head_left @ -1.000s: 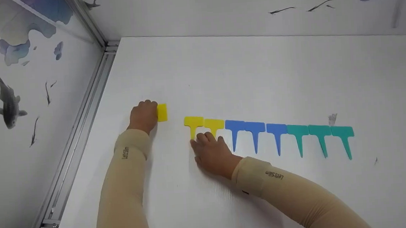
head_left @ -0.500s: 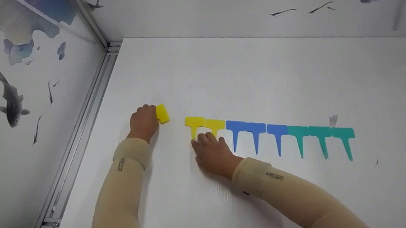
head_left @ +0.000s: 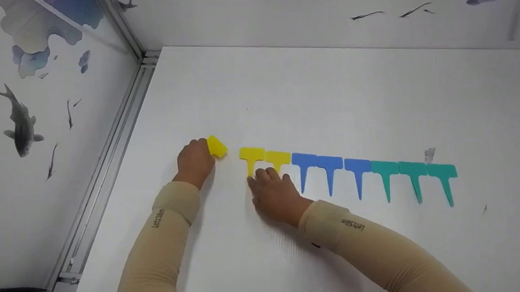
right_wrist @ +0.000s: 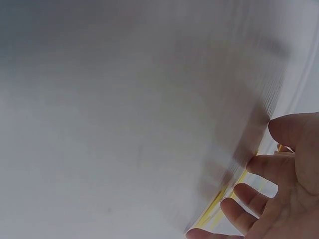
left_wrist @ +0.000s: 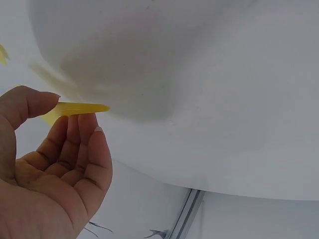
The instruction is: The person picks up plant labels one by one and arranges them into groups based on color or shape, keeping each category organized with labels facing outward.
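My left hand (head_left: 196, 163) pinches a yellow T-shaped plant label (head_left: 217, 146), its head sticking out past the fingers to the right. In the left wrist view, thumb and fingertips grip the yellow label (left_wrist: 82, 108) seen nearly edge-on, above the white table. Right of it lie two flat yellow plant labels (head_left: 252, 154), first in a row. My right hand (head_left: 276, 195) rests over their stems with fingers extended, hiding the lower parts. In the right wrist view, the fingertips of the right hand (right_wrist: 274, 194) touch down along the yellow strips.
The row continues rightward with blue plant labels (head_left: 304, 160) and green plant labels (head_left: 413, 169), heads nearly edge to edge, stems toward me. The white table (head_left: 320, 96) meets printed walls at the back and left, with a metal rail (head_left: 106, 175) along the left edge.
My left hand has moved slightly right and nearer the row, and the yellow label in it has turned to a tilt. The right hand has stayed in place over the yellow stems.
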`<control>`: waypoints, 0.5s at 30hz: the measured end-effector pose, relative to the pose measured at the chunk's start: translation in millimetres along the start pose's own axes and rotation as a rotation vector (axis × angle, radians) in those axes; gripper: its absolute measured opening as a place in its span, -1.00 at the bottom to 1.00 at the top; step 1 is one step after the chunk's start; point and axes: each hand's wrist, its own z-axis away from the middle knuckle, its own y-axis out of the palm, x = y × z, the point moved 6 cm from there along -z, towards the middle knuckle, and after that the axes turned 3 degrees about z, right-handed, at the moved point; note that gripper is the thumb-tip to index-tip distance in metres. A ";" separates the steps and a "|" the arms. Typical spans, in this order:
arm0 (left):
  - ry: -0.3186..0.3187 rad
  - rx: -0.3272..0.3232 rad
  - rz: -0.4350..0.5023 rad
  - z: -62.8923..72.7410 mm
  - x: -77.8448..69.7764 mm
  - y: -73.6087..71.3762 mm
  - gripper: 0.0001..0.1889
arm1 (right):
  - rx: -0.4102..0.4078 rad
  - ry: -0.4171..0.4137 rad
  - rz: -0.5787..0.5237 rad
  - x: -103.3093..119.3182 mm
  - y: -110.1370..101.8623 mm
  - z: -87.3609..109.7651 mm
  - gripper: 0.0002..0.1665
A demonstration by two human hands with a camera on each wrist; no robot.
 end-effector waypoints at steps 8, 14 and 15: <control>-0.048 0.021 0.052 7.5 -6.4 6.4 -0.62 | 0.009 -0.025 0.028 0.2 -0.4 -3.6 -0.38; -0.081 0.027 0.072 9.2 -10.7 11.7 -0.61 | -0.007 -0.035 0.038 0.8 -3.4 -5.9 -0.41; -0.089 0.029 0.075 9.5 -11.5 12.3 -0.60 | -0.008 -0.034 0.033 0.8 -3.5 -6.3 -0.42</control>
